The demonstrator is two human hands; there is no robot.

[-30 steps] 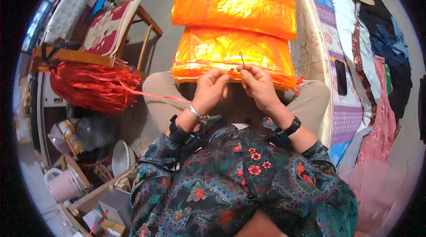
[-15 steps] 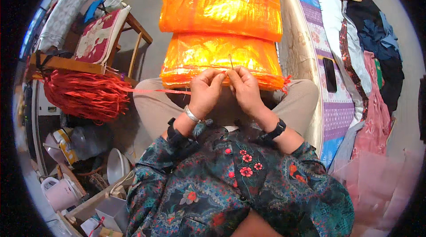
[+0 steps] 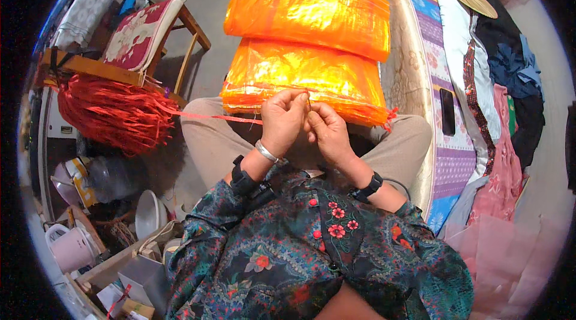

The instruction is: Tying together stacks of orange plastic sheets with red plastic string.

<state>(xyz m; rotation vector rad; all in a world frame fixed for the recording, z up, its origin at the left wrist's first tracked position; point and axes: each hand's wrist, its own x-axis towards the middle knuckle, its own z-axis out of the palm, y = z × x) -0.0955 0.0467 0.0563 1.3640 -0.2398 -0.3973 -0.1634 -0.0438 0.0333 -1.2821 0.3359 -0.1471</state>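
Note:
In my left hand [image 3: 282,121], closed at the fingertips, is the end of a flat red plastic strip [image 3: 219,118]. The strip trails left to a thick bundle of red strips [image 3: 117,113] hanging from a wooden bar. My right hand [image 3: 330,134] is pinched around a thin needle-like tool [image 3: 309,103], whose tip reaches up to my left fingertips. Both hands meet in front of the near edge of a stack of folded orange woven plastic sacks [image 3: 306,68]. At the stack's right corner hangs a red tied tuft [image 3: 391,117].
A wooden chair with a red floral cushion [image 3: 138,35] stands at left. Below it are a white bowl [image 3: 149,215], a pink kettle [image 3: 72,248] and a box of odds and ends. On the right, a patterned bed cover [image 3: 456,158] holds a phone [image 3: 447,111] and clothes.
My left fingertips have risen slightly above the right ones, and the right hand has dropped a little. The needle-like tool now sits between both hands' fingers. The whole view has shifted slightly.

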